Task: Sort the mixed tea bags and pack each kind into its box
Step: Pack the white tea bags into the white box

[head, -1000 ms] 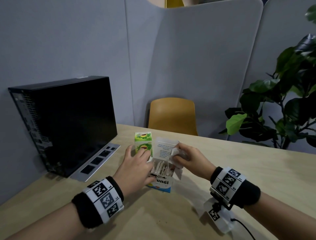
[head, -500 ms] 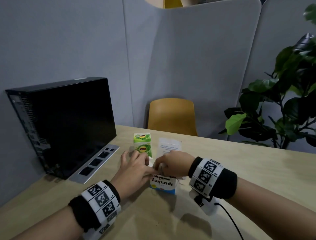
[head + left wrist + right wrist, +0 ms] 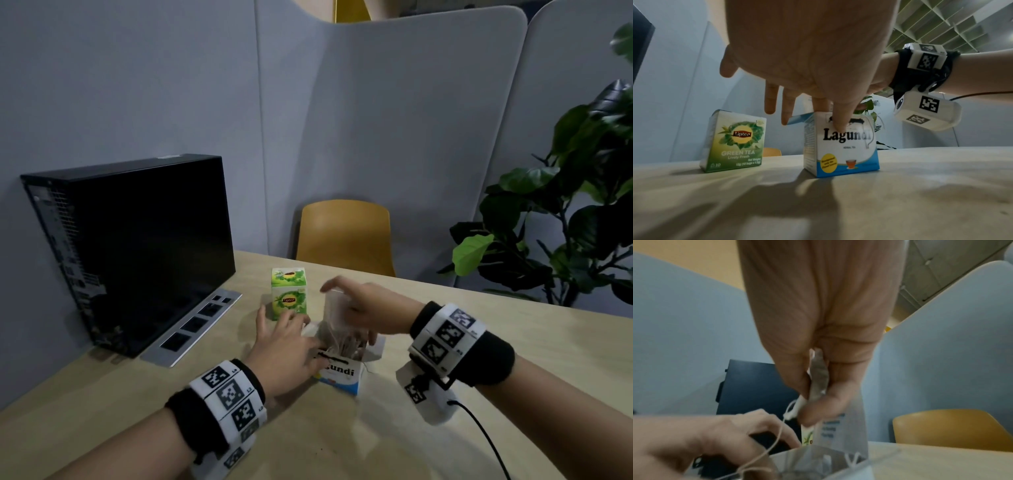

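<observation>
A white and blue Lagundi box point(image 3: 339, 375) point(image 3: 840, 149) stands open on the wooden table, stuffed with tea bags point(image 3: 344, 342), its lid flap point(image 3: 845, 426) upright. My left hand point(image 3: 301, 341) point(image 3: 830, 120) steadies it, thumb on the printed front and fingers at the top left edge. Just above the opening, my right hand point(image 3: 342, 301) point(image 3: 813, 394) pinches a brownish tea bag point(image 3: 337, 308) point(image 3: 818, 376) between thumb and fingers, and its string trails down into the box. A shut green Lipton box point(image 3: 288, 294) point(image 3: 734, 141) stands just behind and to the left.
A black computer tower point(image 3: 137, 246) stands at the left with a grey panel point(image 3: 191, 329) lying beside it. Behind the table are a yellow chair point(image 3: 344, 236) and grey partitions. A leafy plant point(image 3: 565, 212) fills the right. The right wrist camera's cable point(image 3: 486, 442) hangs down at the right.
Half a second ago my right hand was down at the box opening. It has since risen, pinching a tea bag above the box. The left hand stays on the Lagundi box.
</observation>
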Motion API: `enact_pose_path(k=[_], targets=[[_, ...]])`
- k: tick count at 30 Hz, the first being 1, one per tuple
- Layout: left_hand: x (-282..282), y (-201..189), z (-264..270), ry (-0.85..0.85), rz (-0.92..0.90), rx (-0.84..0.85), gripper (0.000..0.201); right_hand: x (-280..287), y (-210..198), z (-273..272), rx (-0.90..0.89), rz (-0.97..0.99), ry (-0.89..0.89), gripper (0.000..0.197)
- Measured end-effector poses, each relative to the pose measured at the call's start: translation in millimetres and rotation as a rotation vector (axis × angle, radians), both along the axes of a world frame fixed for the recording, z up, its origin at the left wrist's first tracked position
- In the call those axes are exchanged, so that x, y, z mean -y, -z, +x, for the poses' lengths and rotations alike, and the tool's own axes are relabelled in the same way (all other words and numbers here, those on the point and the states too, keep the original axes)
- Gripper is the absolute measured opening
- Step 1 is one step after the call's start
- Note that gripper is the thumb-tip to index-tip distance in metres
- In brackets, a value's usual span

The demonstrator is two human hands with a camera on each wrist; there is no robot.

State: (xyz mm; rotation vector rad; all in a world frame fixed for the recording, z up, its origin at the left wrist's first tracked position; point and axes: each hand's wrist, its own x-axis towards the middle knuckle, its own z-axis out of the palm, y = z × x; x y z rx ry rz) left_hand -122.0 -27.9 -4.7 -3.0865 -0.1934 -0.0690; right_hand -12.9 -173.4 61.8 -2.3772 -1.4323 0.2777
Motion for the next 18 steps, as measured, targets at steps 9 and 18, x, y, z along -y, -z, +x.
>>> enact_pose_path(k=[9, 18], targets=[[-2, 0, 0, -0.034, -0.106, -0.049, 0.036, -11, 1, 0, 0.549, -0.145, -0.144, 0.020], [-1, -4, -2, -0.042, -0.091, -0.076, 0.038, -22, 5, 0, 0.531, -0.251, -0.276, 0.025]])
